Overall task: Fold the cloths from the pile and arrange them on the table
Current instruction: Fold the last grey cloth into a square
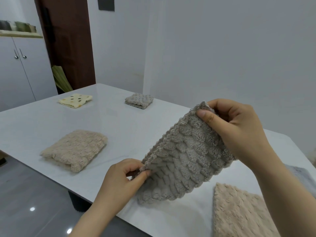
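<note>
Nearest, at the front right of the table (34,127), a beige cloth (239,211) lies flat and unfolded; it is all that shows of the pile. Just beyond it, the left hand (119,182) pinches the low corner of the grey cloth (184,158), and the right hand (239,129) pinches the high corner between thumb and fingers. The cloth hangs doubled in the air above the table, its edges roughly matched. The risk, as I judge it, is the thick plush: if either pinch slackens on the way down, the layers could slide apart and the fold land skewed — or it could drop onto the beige cloth. Farther off sits the beige bundle (75,149), then the grey fold (139,100) and the spotted cloth (75,100) — all well apart.
</note>
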